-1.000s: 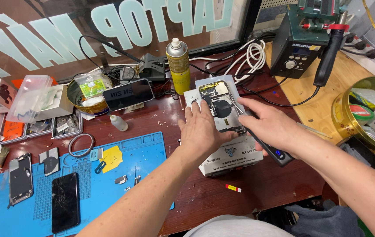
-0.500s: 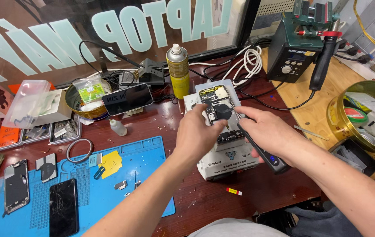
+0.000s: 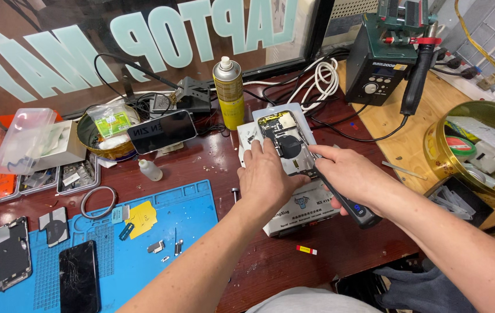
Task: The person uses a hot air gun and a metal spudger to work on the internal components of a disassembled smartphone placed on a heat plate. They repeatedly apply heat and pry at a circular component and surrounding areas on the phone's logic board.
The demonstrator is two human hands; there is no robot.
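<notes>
Head view, two people talking.

— What do you see, left to right from the opened phone (image 3: pixel 285 142)?

— Far left of it, on the blue mat (image 3: pixel 189 208), lie little taken-out parts and a cracked black phone (image 3: pixel 78 277). The left hand (image 3: pixel 268 177) presses flat on the opened phone, holding nothing. The right hand (image 3: pixel 349 174) grips a dark electric screwdriver (image 3: pixel 346 200), its tip at the phone's right edge.

— Is it done?

— I think not. Its back is off, but lots of its insides are not out yet.

Hands (image 3: pixel 268 174) on opened phone (image 3: pixel 287 142), perhaps unscrewing.
</notes>
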